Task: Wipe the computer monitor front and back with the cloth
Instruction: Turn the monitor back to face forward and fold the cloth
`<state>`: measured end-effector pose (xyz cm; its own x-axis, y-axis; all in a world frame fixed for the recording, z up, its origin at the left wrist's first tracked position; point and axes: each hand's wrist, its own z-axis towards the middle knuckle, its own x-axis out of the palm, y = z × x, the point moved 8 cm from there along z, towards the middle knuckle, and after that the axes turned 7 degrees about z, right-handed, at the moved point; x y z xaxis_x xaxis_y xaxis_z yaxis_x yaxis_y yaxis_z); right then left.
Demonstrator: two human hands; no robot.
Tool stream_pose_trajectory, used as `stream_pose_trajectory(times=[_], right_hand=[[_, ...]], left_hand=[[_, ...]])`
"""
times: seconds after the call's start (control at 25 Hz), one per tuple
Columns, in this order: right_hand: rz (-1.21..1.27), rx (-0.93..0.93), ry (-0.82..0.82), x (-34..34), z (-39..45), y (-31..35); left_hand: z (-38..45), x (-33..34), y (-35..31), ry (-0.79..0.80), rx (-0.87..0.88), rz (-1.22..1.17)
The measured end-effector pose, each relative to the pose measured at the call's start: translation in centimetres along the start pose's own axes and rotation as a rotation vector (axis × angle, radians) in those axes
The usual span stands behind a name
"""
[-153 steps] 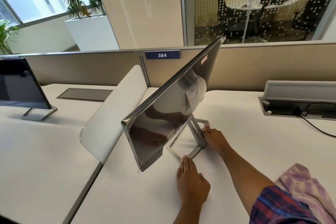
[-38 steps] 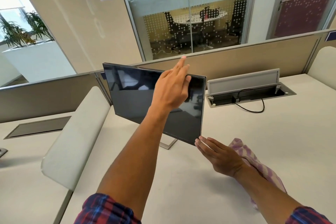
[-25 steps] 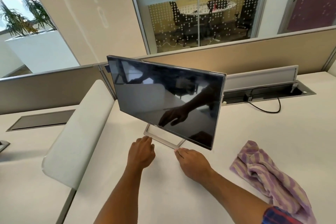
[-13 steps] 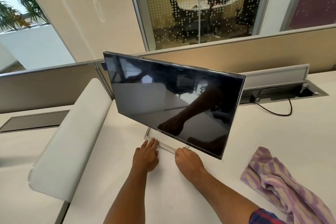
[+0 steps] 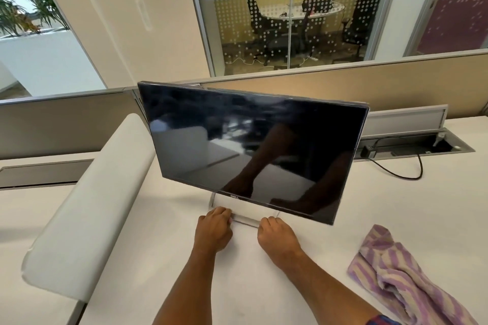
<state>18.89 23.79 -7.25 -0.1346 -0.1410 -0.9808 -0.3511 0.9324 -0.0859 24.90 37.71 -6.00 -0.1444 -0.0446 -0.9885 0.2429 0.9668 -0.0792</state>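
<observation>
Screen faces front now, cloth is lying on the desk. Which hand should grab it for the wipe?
Probably the right hand. The cloth lies on the desk to its right; the left hand would have to cross over. Both now grip the monitor stand's front bar.

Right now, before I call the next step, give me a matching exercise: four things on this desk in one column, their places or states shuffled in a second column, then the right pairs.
Things
1. cloth
2. monitor
3. left hand
4. black cable

Places or states
A. screen dark, facing the camera
B. on the left end of the stand base
C. lying crumpled on the desk, held by neither hand
D. running out of the open cable tray

Pairs: 1-C, 2-A, 3-B, 4-D
</observation>
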Motion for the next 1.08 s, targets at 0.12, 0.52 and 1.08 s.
stream_pose_trajectory(times=[0.12, 0.52, 1.08], right_hand=[[0.000, 0.016, -0.055, -0.3, 0.1, -2.4], [0.025, 0.072, -0.058, -0.8, 1.3, -6.9], [-0.059, 0.065, -0.033, -0.9, 3.3, -7.7]], left_hand=[[-0.8, -0.1, -1.3, -0.085, -0.005, -0.038], [-2.0, 3.4, -3.7, 0.068, -0.031, -0.086], [0.5, 4.3, -4.7, 0.264, -0.071, -0.028]])
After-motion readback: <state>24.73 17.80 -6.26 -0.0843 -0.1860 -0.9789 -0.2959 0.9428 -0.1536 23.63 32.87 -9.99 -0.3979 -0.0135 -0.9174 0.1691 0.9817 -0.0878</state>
